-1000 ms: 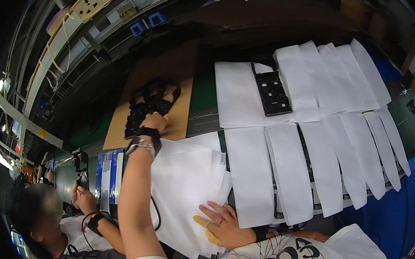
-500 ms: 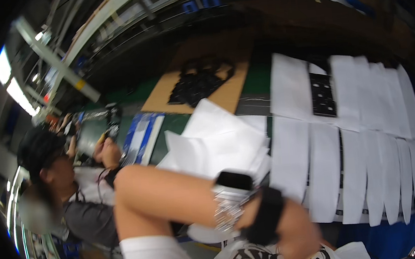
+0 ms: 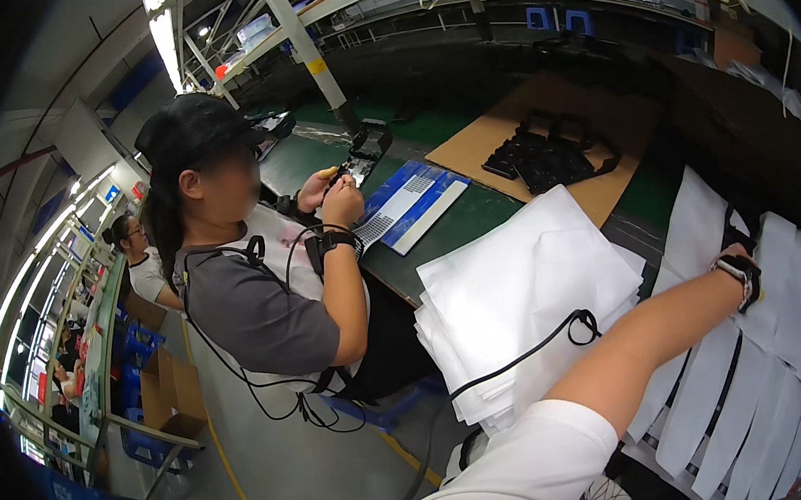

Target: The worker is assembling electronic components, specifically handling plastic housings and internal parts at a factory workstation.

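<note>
My left arm reaches to the right from a white sleeve, with a watch on its wrist. At its end my left hand (image 3: pixel 736 252) is over rows of overlapping white sheets (image 3: pixel 683 232), next to something black. Its fingers are hidden, so I cannot see whether it grips anything. Dark strips show between the sheets. Left of these rows lies a loose pile of white sheets (image 3: pixel 520 287), fanned unevenly. My right hand is out of view.
Black frame-like parts (image 3: pixel 550 154) lie on a cardboard sheet (image 3: pixel 468 147) on the green table. At left a co-worker in a cap holds a black part (image 3: pixel 369 147) above a blue-and-white panel (image 3: pixel 410 201). A black cable (image 3: pixel 517 359) crosses the white pile.
The view has swung left, bringing the co-worker and aisle more fully into sight. My left arm, bent across the front before, is now stretched out to the right, over the white sheets.
</note>
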Motion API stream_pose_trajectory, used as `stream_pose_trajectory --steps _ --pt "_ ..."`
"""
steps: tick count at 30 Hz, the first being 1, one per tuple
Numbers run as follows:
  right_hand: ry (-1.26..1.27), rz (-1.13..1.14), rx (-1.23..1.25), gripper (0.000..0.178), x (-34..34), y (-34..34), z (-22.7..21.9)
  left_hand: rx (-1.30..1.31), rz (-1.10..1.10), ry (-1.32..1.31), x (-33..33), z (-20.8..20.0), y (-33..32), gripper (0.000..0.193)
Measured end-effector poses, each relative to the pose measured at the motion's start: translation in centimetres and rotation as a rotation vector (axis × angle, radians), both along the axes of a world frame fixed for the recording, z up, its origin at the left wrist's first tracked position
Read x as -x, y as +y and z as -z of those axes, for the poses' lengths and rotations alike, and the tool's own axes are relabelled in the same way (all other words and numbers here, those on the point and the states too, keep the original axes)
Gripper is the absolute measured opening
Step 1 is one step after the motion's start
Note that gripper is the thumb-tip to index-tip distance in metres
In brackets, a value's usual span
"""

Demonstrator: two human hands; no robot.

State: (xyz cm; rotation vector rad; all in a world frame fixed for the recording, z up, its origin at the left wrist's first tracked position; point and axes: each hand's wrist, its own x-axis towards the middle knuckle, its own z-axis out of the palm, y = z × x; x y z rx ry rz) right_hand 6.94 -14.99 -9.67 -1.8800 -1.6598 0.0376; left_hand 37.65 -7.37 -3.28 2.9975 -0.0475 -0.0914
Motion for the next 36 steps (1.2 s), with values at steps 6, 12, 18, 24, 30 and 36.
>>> stream_pose_trajectory --steps 6,12,18,24,30,36 --pt "0.003 0.026 0.026 0.042 -1.3 0.2 0.3 -0.059 -0.659 -0.091 -3.3 3.6 -3.9 0.059" --pt "0.001 -0.001 0.022 0.043 -1.0 -0.4 0.1 0.055 -0.673 -0.139 -0.7 2.8 -1.7 0.067" --pt "-0.005 0.014 0.021 0.044 -1.7 -0.2 0.2 0.025 -0.635 -0.001 0.3 1.2 -2.3 0.059" --pt "-0.009 -0.025 0.014 0.045 -0.2 -0.3 0.0 0.153 -0.665 -0.109 0.3 2.8 1.0 0.062" --pt "0.002 -0.016 0.002 0.045 -0.4 -0.6 0.4 0.972 -0.272 -0.247 6.7 -3.5 4.6 0.077" --pt "-0.074 0.047 0.112 0.044 -1.3 -0.1 -1.4 1.824 0.121 -0.3 19.8 -12.9 5.7 0.052"
